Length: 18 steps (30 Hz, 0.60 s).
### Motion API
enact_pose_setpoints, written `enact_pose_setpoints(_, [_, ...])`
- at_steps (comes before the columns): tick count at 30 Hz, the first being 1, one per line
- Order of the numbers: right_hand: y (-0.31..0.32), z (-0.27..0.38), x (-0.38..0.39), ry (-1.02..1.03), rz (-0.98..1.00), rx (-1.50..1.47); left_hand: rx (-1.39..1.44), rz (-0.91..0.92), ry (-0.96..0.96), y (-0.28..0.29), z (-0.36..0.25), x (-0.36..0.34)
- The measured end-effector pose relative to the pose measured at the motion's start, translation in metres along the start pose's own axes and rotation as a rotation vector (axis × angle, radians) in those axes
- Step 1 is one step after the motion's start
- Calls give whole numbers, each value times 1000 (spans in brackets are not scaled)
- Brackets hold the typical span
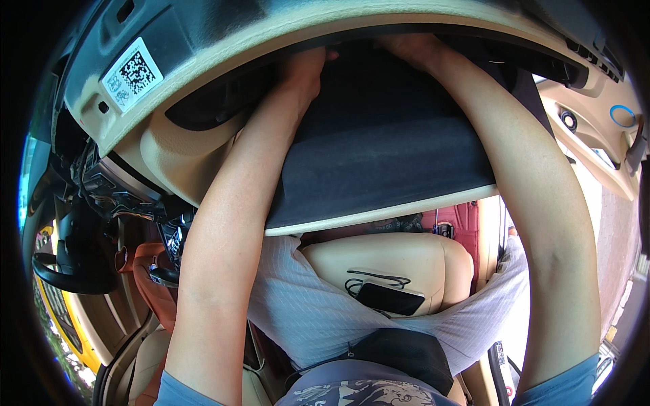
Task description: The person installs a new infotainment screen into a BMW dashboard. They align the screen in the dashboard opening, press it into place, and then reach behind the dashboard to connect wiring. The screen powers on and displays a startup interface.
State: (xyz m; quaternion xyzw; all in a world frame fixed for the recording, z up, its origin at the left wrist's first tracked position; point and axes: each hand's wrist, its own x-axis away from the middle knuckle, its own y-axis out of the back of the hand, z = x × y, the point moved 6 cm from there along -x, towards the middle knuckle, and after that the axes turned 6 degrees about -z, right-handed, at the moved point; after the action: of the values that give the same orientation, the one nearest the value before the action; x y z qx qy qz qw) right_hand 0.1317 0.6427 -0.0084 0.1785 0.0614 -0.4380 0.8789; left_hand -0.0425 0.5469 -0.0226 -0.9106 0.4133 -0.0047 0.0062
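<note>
A wide black-lined panel [386,155] with a cream front edge, which looks like the inside of a dropped glove box, hangs below the cream dashboard rim [257,54]. Both my forearms reach forward over it. My left hand [306,70] is under the rim at the panel's left side, its fingers mostly hidden in shadow. Farther right, my right hand [414,50] also goes under the rim, and its fingers are out of sight. What either hand touches or holds is hidden.
Between my legs, a dark phone [389,298] and black cable [371,276] lie on the cream seat [379,254]. A black pouch [399,358] rests at my waist. Left are loose dashboard wiring [152,210] and the steering wheel [81,274]; right, an open door [596,135].
</note>
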Motion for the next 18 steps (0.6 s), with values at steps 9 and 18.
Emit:
enact_pose_setpoints(9, [-3, -1, -3, 5, 2, -4, -2, -20, 16, 0, 0, 0])
enact_pose_setpoints(18, [-4, 0, -4, 11, 3, -1, -3, -25, -25, 0, -2, 1])
